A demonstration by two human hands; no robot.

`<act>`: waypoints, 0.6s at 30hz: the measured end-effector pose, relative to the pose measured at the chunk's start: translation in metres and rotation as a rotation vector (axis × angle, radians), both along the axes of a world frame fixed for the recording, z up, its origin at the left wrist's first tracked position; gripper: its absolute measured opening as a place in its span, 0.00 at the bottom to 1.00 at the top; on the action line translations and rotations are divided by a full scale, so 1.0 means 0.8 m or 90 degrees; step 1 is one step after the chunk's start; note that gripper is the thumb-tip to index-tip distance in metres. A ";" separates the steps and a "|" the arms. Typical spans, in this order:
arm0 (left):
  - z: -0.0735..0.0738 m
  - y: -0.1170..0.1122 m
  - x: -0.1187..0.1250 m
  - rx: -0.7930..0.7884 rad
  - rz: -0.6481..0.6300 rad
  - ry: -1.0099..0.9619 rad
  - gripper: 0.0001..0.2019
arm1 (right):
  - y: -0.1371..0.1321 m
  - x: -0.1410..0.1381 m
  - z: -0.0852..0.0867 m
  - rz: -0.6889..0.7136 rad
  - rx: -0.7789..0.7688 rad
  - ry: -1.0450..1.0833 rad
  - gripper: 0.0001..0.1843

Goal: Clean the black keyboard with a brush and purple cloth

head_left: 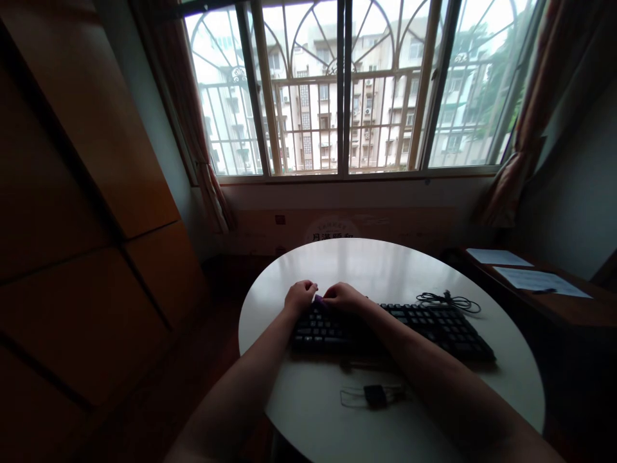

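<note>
A black keyboard (424, 328) lies across a round white table (366, 263). My left hand (299, 296) rests curled at the keyboard's far left corner. My right hand (343, 297) is beside it, fingers bent, over the top row of keys. Between the two hands a small purple thing (319, 299) shows, pinched by the fingertips; I cannot make out what it is. The keyboard's coiled cable (448, 300) lies behind its right half.
A small black wire tool (375, 395) lies on the table in front of the keyboard. A dark side table with papers (535, 280) stands at the right. A wooden cabinet (87, 212) fills the left. A barred window (347, 90) with curtains is ahead.
</note>
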State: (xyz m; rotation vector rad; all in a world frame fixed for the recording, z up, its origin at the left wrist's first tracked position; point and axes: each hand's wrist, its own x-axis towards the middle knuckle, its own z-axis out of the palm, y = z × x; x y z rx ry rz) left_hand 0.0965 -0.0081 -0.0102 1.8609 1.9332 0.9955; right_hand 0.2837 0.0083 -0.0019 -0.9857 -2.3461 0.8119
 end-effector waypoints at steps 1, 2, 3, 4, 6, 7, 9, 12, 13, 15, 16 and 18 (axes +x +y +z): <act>0.000 -0.001 0.001 0.000 0.005 0.004 0.13 | -0.001 0.001 0.001 0.006 -0.006 -0.006 0.15; 0.001 -0.002 0.002 -0.001 0.008 0.007 0.14 | -0.001 0.002 0.001 0.013 -0.012 -0.009 0.15; 0.001 -0.002 0.003 -0.003 0.008 0.009 0.14 | 0.000 0.003 0.000 0.020 -0.015 -0.010 0.15; 0.001 -0.003 0.003 -0.005 0.007 0.013 0.13 | 0.001 0.003 -0.001 0.027 -0.013 -0.012 0.15; 0.001 -0.002 0.002 -0.011 0.005 0.021 0.13 | 0.004 0.003 -0.003 0.032 0.005 -0.015 0.14; 0.001 -0.001 0.001 -0.012 0.007 0.025 0.14 | 0.006 0.002 -0.005 0.033 0.016 -0.014 0.13; 0.000 0.000 0.000 -0.013 0.011 0.033 0.14 | 0.009 0.001 -0.008 0.028 0.030 -0.003 0.12; -0.001 0.001 0.000 -0.015 0.015 0.034 0.14 | 0.012 0.001 -0.010 0.025 0.019 0.022 0.13; -0.001 0.001 0.000 -0.018 0.016 0.033 0.14 | 0.012 0.001 -0.010 0.024 0.012 0.027 0.13; -0.001 0.000 0.000 -0.023 0.019 0.031 0.13 | 0.011 0.001 -0.010 0.019 0.001 0.027 0.14; -0.001 0.000 0.000 -0.024 0.021 0.030 0.13 | 0.010 0.001 -0.009 0.013 0.002 0.022 0.13; 0.000 -0.001 0.001 -0.025 0.024 0.029 0.13 | 0.009 0.001 -0.008 -0.001 0.018 0.010 0.13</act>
